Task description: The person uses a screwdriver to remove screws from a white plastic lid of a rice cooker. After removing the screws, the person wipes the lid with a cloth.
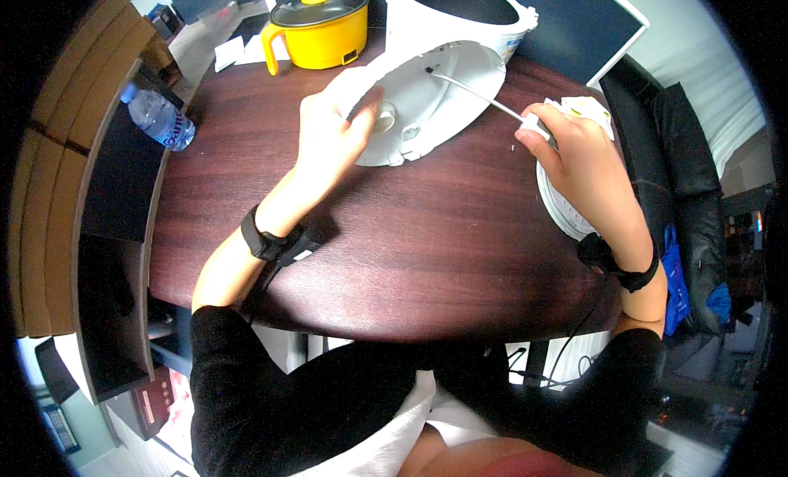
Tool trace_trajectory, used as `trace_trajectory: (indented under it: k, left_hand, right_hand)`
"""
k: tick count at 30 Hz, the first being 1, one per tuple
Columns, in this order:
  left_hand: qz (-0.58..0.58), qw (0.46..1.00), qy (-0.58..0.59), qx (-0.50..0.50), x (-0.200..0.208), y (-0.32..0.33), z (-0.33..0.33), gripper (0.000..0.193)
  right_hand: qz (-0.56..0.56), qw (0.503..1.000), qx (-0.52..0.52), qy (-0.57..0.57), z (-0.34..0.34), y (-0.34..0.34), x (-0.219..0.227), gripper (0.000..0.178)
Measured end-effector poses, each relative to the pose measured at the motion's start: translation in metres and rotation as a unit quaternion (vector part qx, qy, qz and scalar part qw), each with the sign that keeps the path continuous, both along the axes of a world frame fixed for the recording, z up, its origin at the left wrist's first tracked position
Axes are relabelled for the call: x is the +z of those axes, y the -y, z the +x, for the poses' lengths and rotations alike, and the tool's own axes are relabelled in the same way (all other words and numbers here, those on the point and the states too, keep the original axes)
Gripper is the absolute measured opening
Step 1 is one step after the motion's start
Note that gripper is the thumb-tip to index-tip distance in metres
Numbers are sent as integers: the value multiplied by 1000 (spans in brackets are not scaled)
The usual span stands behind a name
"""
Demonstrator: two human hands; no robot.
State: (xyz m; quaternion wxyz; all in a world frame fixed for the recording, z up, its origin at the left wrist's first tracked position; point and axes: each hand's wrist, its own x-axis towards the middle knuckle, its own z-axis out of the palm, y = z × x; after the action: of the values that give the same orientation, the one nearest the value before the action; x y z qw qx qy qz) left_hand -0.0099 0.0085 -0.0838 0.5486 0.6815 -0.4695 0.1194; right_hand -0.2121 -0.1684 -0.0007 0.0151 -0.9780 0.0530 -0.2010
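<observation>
My left hand (336, 132) grips the left edge of a white oval plastic cover (451, 107), tilted up above the table with its hollow inner side showing. In my right hand (579, 161) is a screwdriver (484, 98) with a long metal shaft and a pale handle. Its tip meets a dark spot near the cover's upper inner edge; whether a screw sits there is too small to tell. On the tabletop, left of my right hand, lies a tiny metal piece (512, 148), perhaps a screw. Partly hidden under that hand is a white round slotted part (558, 202).
Behind the cover stands a white appliance body (410, 21) with a dark inside. A yellow electric pot (328, 38) with a glass lid is at the back left. A water bottle (160, 116) stands at the dark wooden table's (394, 263) left edge; white packets (587, 109) lie at right.
</observation>
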Motion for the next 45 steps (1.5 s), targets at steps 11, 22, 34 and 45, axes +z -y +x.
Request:
trace_trajectory:
  k: [11,22,34,45]
  left_hand:
    - [-4,1000,-5,4,1,2,0,22]
    - [-10,1000,-12,11,-6,2,8,22]
    - [-4,1000,-13,12,-3,2,3,21]
    - [-9,1000,2,11,-4,3,1,22]
  right_hand:
    - [630,761,-25,-154,-2,-8,-26,34]
    - [836,532,74,-111,12,-26,-78,44]
    - [138,990,-17,-9,8,-1,-23,30]
    - [854,502,79,-112,5,-24,-80,42]
